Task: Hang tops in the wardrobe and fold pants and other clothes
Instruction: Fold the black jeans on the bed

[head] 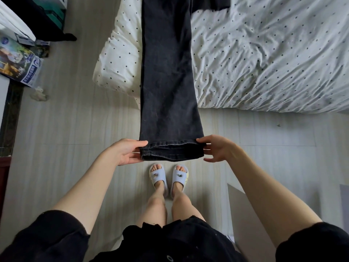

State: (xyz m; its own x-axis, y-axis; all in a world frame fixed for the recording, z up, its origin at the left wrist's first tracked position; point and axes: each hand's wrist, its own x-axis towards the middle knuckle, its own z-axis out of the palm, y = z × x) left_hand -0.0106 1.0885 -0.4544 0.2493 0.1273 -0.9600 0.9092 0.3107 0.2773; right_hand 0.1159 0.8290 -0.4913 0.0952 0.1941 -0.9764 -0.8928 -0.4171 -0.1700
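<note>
A pair of dark grey jeans [167, 76] lies stretched lengthwise from the bed out over the floor, legs stacked one on the other. My left hand [125, 152] pinches the left corner of the hems, thumb on top and fingers underneath. My right hand [215, 149] pinches the right corner of the hems in the same way. The hems hang in the air above my feet. The waist end runs out of view at the top.
The bed [264, 59] with a white dotted sheet fills the upper right, a dotted pillow [120, 59] at its left corner. A dark garment [211, 2] lies at the top. A printed box [20, 61] and crumpled paper [38, 93] sit left. A cardboard box [245, 214] stands lower right.
</note>
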